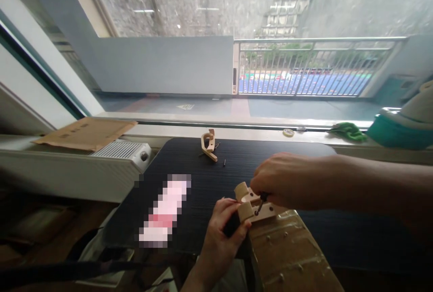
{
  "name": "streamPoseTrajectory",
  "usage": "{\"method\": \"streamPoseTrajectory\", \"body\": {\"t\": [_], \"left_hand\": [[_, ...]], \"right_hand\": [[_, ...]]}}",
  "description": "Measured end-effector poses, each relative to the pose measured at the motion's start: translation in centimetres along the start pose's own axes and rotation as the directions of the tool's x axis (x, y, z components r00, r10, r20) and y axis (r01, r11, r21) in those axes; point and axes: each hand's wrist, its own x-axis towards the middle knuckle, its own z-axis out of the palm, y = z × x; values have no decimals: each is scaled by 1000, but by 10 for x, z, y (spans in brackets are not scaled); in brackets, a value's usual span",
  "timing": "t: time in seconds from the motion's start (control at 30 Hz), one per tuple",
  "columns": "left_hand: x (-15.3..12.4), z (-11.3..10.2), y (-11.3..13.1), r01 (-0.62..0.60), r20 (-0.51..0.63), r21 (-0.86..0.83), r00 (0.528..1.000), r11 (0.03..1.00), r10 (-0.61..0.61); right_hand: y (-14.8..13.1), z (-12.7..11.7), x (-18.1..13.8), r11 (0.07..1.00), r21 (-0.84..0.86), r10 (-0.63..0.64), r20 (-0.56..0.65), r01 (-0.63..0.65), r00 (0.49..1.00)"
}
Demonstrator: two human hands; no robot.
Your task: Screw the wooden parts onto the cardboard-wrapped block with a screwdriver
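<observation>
My left hand (226,223) is closed on the near end of a pale wooden piece (246,210), thumb on one side and fingers on the other. The piece has rounded blocks, two arms and several dark holes, and it lies over the end of a taped brown cardboard box (287,251). From the right, my right hand (275,179) is wrapped around a small screwdriver (261,202). Its handle is mostly hidden in the fist, and the metal shaft slants down to a hole in the nearer arm. Whether a screw sits under the tip cannot be made out.
On the dark table (176,156) stand a curved wooden part (208,145) and a loose screw (224,163). A blurred-out pink and white item (165,210) lies at left. The windowsill carries a tape roll (288,132), green cloth (348,132) and a teal container (399,129); a brown envelope (88,132) lies left.
</observation>
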Motion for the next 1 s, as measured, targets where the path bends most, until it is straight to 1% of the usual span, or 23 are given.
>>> {"method": "streamPoseTrajectory", "body": {"t": [0.07, 0.13, 0.27, 0.33, 0.4, 0.5, 0.63, 0.77, 0.83, 1.0], "left_hand": [[1, 0, 1, 6, -5, -5, 1000, 1000, -6], [1, 0, 1, 12, -7, -11, 1000, 1000, -12], [2, -1, 3, 11, -10, -13, 1000, 1000, -11], [2, -1, 4, 4, -17, -14, 1000, 1000, -4], [2, -1, 5, 0, -23, -15, 1000, 1000, -1], [2, -1, 5, -3, -23, -10, 1000, 1000, 3], [2, -1, 6, -1, -20, 1, 1000, 1000, 1], [2, -1, 6, -4, -4, 12, 1000, 1000, 4], [3, -1, 6, -7, -1, 20, 1000, 1000, 7], [2, 0, 5, -4, -4, 30, 1000, 1000, 4]], "right_hand": [[1, 1, 0, 1000, 4, -6, -5, 6, 1000], [4, 1, 0, 999, 37, 18, -7, -17, 1000], [10, 0, 0, 985, 131, 115, -12, -113, 993], [9, -1, 0, 979, 131, 159, -10, -156, 987], [7, -2, 0, 981, 96, 170, -22, -167, 985], [0, -5, 0, 991, 24, 137, -54, -135, 989], [-9, -8, 2, 996, -58, 66, -49, -68, 997], [-13, -8, 4, 996, -91, 3, -43, -7, 999], [-14, -7, 3, 997, -77, -1, -32, -1, 999], [-15, -7, 2, 998, -43, 38, 6, -37, 999]]}}
